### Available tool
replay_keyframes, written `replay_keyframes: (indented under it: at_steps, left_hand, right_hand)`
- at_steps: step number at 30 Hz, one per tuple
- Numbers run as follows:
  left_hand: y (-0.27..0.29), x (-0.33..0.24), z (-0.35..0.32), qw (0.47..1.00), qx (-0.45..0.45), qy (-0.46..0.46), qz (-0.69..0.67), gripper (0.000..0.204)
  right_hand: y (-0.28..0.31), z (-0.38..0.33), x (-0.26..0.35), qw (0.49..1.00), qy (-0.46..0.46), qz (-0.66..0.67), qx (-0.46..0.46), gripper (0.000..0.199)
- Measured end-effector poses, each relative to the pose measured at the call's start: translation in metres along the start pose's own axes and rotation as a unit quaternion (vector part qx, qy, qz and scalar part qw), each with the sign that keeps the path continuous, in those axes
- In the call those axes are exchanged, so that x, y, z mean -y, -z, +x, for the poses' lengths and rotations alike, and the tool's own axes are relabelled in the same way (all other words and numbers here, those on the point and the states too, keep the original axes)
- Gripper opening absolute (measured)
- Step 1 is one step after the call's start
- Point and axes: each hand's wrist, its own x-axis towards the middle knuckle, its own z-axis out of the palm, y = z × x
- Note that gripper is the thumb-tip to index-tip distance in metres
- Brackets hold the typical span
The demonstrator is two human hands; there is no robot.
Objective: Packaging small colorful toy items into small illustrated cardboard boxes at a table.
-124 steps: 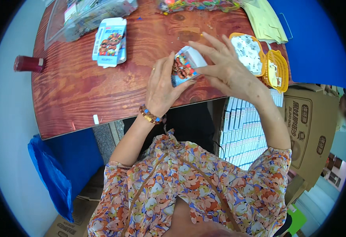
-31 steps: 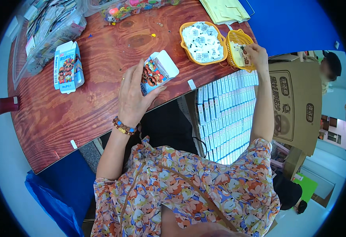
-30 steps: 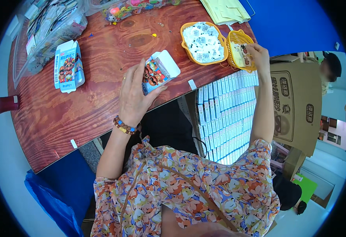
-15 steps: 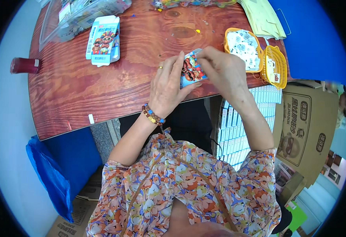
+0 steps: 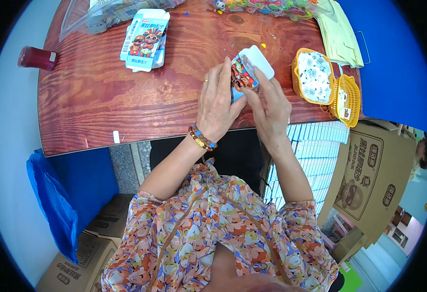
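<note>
On the far left, a small dark red tub (image 5: 37,57) with a white label sits right at the edge of the brown wooden table (image 5: 101,107). Below the table hangs a blue cloth (image 5: 53,204), and brown cardboard boxes (image 5: 77,263) stand under it on the floor.

Next comes a flat pile of blue and white cartons (image 5: 144,39) with cartoon faces on them. It lies near the back of the table, and a clear plastic bag (image 5: 106,14) lies just behind it. Between the pile and the near edge there is a wide stretch of bare wood. A little white scrap (image 5: 116,136) lies close to that near edge.

In the middle, the left hand (image 5: 217,104) wraps around a small carton (image 5: 245,73), with its fingers up along the left side. The carton is blue with cartoon faces, and its white flap stands open at the top. It is held just above the table, near the front edge. The right hand (image 5: 271,104) pinches the carton's right side with its thumb and fingers. The left wrist wears a bead bracelet (image 5: 202,137).

To the right, two yellow baskets (image 5: 320,78) sit just beside each other at the table's right edge. They hold small white packets. Behind them lie pale yellow sheets (image 5: 340,34). Off the table on the right stands a big brown cardboard box (image 5: 374,170) with dark round labels.
</note>
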Motion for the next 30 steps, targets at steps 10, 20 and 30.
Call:
replay_keyframes:
  at_steps: [10, 20, 30]
  left_hand:
    - [0.016, 0.012, 0.001, 0.930, 0.056, 0.127, -0.340, 0.050]
    - [0.043, 0.014, -0.008, 0.925, 0.025, 0.057, -0.374, 0.049]
    - [0.055, 0.011, -0.011, 0.921, -0.008, 0.040, -0.387, 0.052]
  right_hand:
    - [0.020, 0.014, -0.020, 0.969, -0.044, 0.214, 0.118, 0.031]
    - [0.010, 0.016, -0.022, 0.904, -0.084, 0.392, 0.147, 0.018]
    - [0.006, 0.018, -0.012, 0.842, -0.140, 0.505, 0.126, 0.019]
